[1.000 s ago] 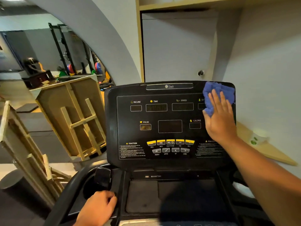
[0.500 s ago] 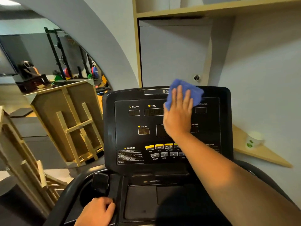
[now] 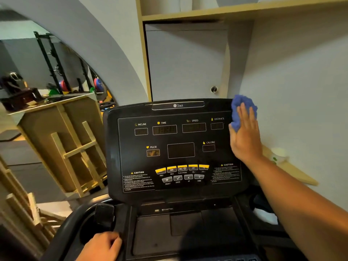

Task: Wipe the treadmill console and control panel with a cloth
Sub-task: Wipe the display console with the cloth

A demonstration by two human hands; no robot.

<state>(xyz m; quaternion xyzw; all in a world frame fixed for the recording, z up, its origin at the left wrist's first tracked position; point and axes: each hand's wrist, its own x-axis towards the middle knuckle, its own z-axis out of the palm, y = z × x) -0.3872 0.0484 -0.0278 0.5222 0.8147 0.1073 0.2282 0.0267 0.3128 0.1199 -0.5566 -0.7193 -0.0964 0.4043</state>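
The black treadmill console (image 3: 177, 140) fills the middle of the view, with dark displays marked incline, time, speed and distance, and a row of yellow buttons (image 3: 181, 168) lower down. My right hand (image 3: 244, 136) presses a crumpled blue cloth (image 3: 243, 110) flat against the console's upper right corner, fingers stretched over the cloth. At the bottom left, my left hand (image 3: 101, 245) grips the edge of the lower tray (image 3: 188, 228) beside a cup holder.
A grey wall and a wooden shelf (image 3: 290, 166) with a small white cup (image 3: 278, 153) lie right of the console. Wooden frames (image 3: 75, 147) lean at the left, with gym racks behind. A cabinet door (image 3: 186, 63) stands behind the console.
My right hand swept the cloth from the upper right corner left to the top middle, then back right to the corner. The left hand stayed on the tray edge.
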